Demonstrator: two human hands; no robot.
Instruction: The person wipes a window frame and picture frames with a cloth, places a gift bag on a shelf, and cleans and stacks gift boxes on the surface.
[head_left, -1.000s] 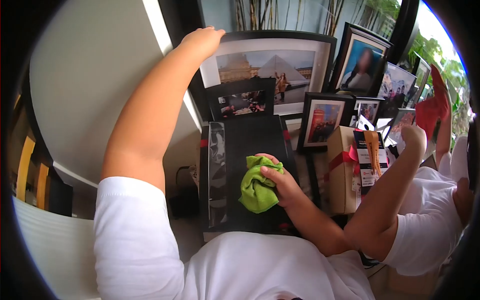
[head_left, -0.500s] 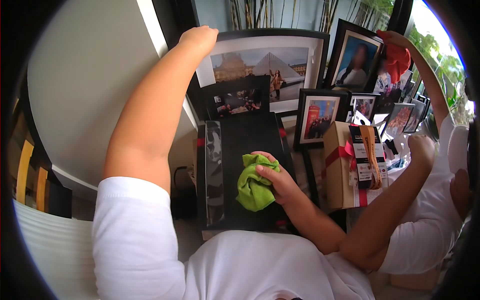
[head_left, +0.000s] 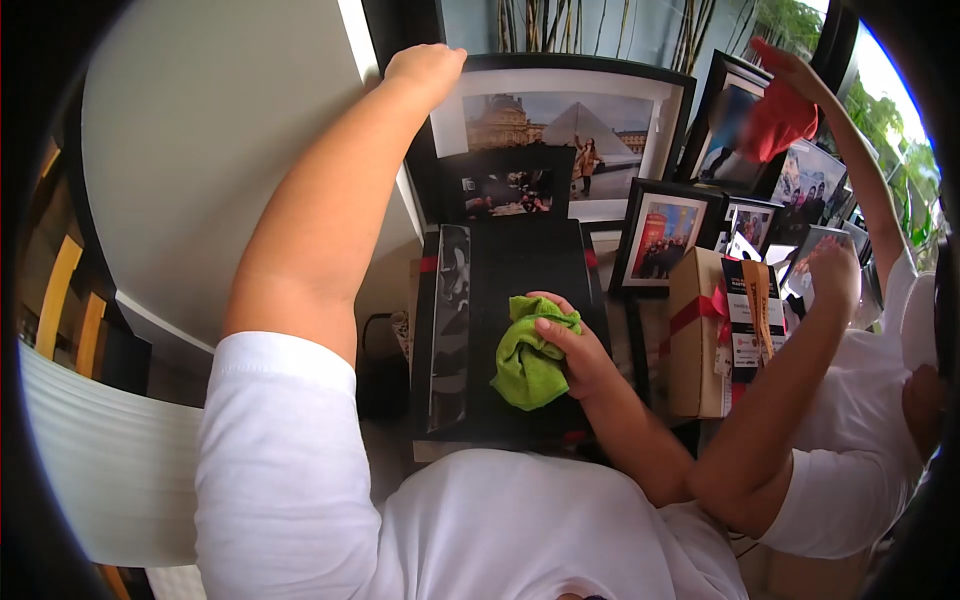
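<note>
My left hand (head_left: pixel 427 72) reaches up to the top left corner of a large black picture frame (head_left: pixel 560 62), its fingers curled over the edge. Below it, my right hand (head_left: pixel 572 345) grips a crumpled green cloth (head_left: pixel 530 355) above a flat black box (head_left: pixel 505 260). A smaller dark frame (head_left: pixel 512 190) leans against the large one, behind the box.
A person at the right holds a red cloth (head_left: pixel 780 118) against a framed portrait (head_left: pixel 727 165); that person's other hand (head_left: pixel 835 270) is lower. Smaller frames (head_left: pixel 665 240) and a ribboned cardboard box (head_left: pixel 695 345) stand right of the black box. A pale wall (head_left: pixel 230 150) rises at left.
The co-worker's red cloth has moved up and left onto the portrait. My left hand stays on the large frame, and my right hand keeps hold of the green cloth. The view has shifted slightly.
</note>
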